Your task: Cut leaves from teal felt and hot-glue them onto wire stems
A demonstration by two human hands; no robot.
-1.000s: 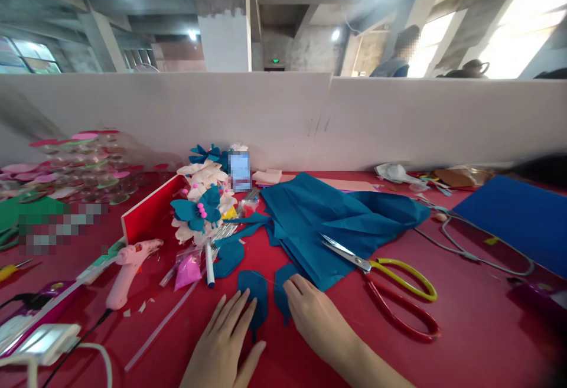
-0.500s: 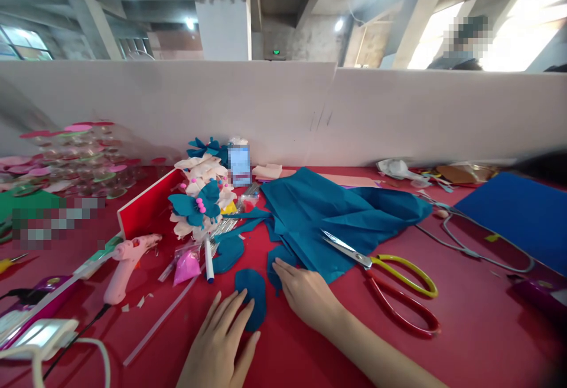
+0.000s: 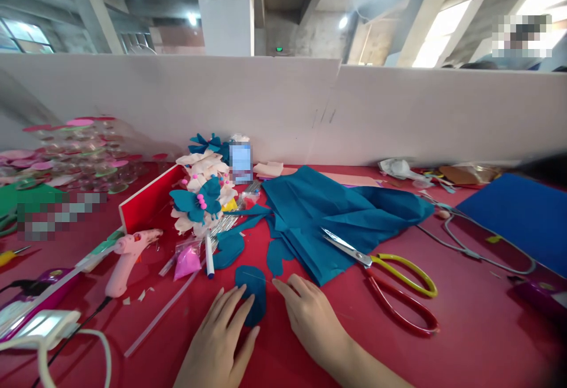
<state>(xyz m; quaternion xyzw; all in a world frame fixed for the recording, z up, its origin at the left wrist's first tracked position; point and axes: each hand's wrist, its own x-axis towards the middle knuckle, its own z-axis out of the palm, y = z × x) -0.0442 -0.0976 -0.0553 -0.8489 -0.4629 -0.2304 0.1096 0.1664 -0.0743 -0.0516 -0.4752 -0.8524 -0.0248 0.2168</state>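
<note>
My left hand (image 3: 219, 335) lies with its fingers spread, their tips on the edge of an oval teal fabric piece (image 3: 254, 296). A thin pale strand, wire or thread, crosses the upper part of that piece. Its right end meets the fingertips of my right hand (image 3: 310, 314), which are closed on it. Above lie a teal petal-shaped cutout (image 3: 278, 255) and another teal piece (image 3: 230, 251). To the right, scissors (image 3: 349, 247) with one yellow and one red handle rest partly on a large folded teal fabric (image 3: 328, 217).
On the left are a pink glue gun (image 3: 128, 261), a glue stick (image 3: 155, 320) and a white cable (image 3: 39, 346). Fabric flowers (image 3: 204, 199), a marker (image 3: 209, 258), a bag of pink material (image 3: 187, 263) and a phone (image 3: 241, 162) stand farther back. A blue board (image 3: 518, 217) is at right.
My right hand has drawn back from the petal-shaped cutout toward me and now holds a thin strand over the oval piece. My left hand has stayed nearly in place.
</note>
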